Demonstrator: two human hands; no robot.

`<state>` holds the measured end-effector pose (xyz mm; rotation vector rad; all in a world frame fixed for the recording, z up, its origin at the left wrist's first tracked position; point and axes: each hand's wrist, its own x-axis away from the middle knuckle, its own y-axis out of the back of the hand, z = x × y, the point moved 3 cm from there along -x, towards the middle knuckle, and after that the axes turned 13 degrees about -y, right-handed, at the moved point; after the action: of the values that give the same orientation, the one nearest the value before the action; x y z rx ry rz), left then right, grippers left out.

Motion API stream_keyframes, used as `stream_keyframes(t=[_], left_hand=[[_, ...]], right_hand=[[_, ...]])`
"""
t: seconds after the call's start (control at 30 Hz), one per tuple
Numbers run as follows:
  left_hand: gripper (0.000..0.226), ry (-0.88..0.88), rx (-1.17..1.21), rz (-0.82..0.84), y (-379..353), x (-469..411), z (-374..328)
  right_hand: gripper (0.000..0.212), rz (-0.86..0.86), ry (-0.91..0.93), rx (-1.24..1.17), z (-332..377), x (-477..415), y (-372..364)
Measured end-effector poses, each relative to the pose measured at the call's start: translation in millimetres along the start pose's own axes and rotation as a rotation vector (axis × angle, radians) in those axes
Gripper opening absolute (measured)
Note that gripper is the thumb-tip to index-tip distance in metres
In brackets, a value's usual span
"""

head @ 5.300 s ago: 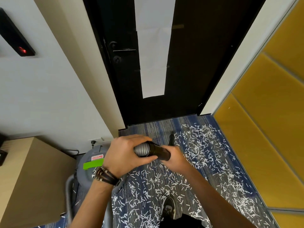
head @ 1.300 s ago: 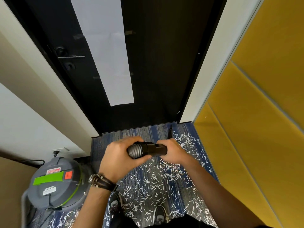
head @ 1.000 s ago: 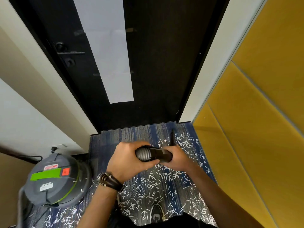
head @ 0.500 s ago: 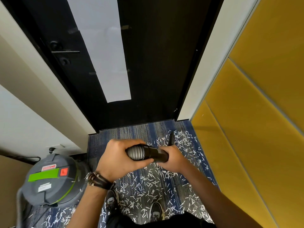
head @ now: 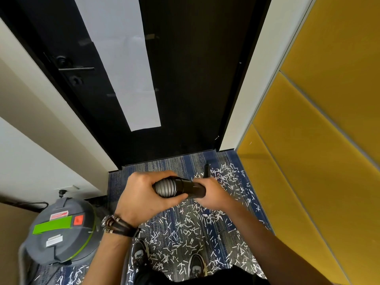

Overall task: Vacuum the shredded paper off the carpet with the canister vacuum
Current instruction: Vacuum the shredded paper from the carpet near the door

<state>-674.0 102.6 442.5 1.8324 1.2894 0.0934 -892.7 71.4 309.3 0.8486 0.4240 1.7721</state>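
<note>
White shredded paper point(head: 191, 239) lies scattered over the blue striped carpet point(head: 164, 163) in front of a black door. My left hand point(head: 141, 196) grips the grey ribbed vacuum hose point(head: 165, 187) where it joins the black wand handle point(head: 191, 189). My right hand point(head: 213, 194) holds that black handle from the right. The thin black nozzle tip point(head: 206, 169) touches the carpet near the door, beside a patch of shreds. The grey canister vacuum point(head: 59, 231), with a green strip and a red switch on top, stands at the lower left.
The closed black door point(head: 185, 79) with a white paper strip blocks the far end. A yellow panelled wall point(head: 318, 161) runs along the right. A white wall with a plugged-in socket point(head: 61, 191) is on the left. My two shoes point(head: 139, 256) stand on the shreds.
Both hands have kept their grip on the hose and handle. The nozzle has shifted a little over the carpet near the door, and the strip by the threshold shows fewer shreds than 5 seconds ago.
</note>
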Motion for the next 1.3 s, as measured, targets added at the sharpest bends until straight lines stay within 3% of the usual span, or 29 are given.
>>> stream_keyframes(t=[0.23, 0.37, 0.5, 0.63, 0.83, 1.1, 1.23, 1.3], left_hand=[[0.042, -0.051, 0.043, 0.111, -10, 1, -6], [0.047, -0.033, 0.041, 0.063, -14, -2, -7], [0.047, -0.061, 0.015, 0.049, -18, -10, -12], [0.043, -0.031, 0.030, 0.068, -27, -14, -5], [0.045, -0.053, 0.056, 0.108, -41, -13, -2], [0.042, -0.082, 0.014, 0.139, -31, -18, -6], [0.044, -0.073, 0.031, 0.094, -33, -18, -11], [0.047, -0.064, 0.023, 0.060, -35, -20, -11]], right_hand=[[0.031, -0.070, -0.013, -0.057, -21, 22, -7], [0.042, -0.127, -0.005, -0.046, -24, 19, 3], [0.019, -0.135, 0.002, -0.047, -28, 14, 11], [0.028, -0.112, -0.027, -0.034, -32, 9, 19], [0.016, -0.090, -0.072, -0.027, -52, 23, 6], [0.028, -0.132, -0.023, -0.064, -44, 22, 6], [0.020, -0.122, -0.024, -0.063, -48, 20, 12], [0.032, -0.145, -0.048, -0.053, -50, 19, 18]])
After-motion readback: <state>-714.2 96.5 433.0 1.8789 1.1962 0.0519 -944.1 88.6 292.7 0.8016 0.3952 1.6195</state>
